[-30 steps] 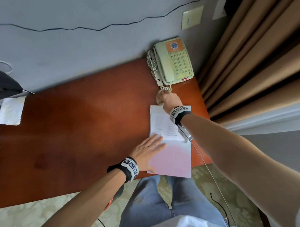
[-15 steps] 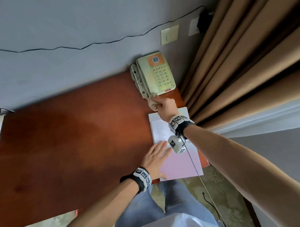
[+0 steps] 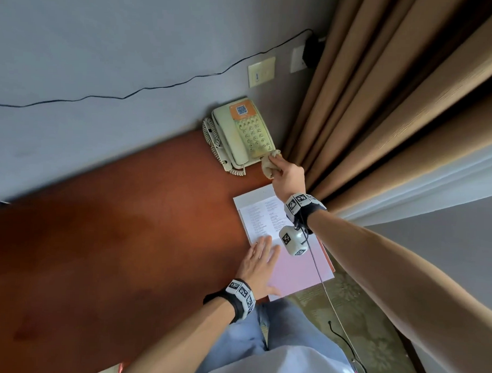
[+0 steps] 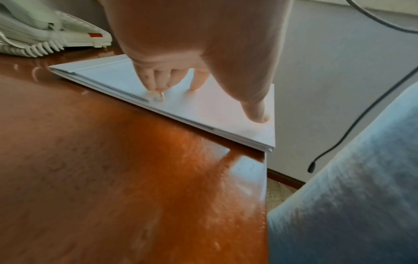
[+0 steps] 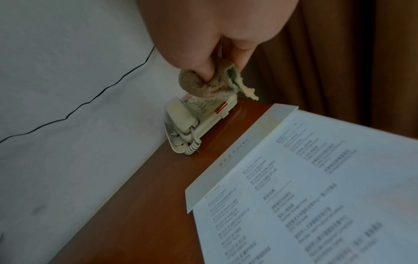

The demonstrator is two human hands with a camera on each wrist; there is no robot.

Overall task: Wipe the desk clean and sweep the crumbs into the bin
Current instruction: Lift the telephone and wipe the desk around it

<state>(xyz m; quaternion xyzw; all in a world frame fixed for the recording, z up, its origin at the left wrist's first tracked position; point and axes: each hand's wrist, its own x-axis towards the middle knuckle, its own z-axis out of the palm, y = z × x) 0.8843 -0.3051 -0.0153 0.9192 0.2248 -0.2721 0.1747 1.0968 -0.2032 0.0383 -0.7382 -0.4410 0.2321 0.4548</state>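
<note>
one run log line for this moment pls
right hand: grips crumpled beige cloth at cream corded telephone | left hand: flat on white paper sheets | reddish-brown wooden desk: wiping underway

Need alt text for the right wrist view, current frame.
A right hand grips a bunched beige cloth at the near corner of a cream desk phone, which sits on a reddish wooden desk against a grey wall. A printed paper sheet fills the foreground; brown curtains hang behind.

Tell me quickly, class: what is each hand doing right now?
Left hand: open, fingers pressing flat on the printed sheets.
Right hand: closed, gripping a bunched cleaning cloth at the telephone's front corner.
</note>
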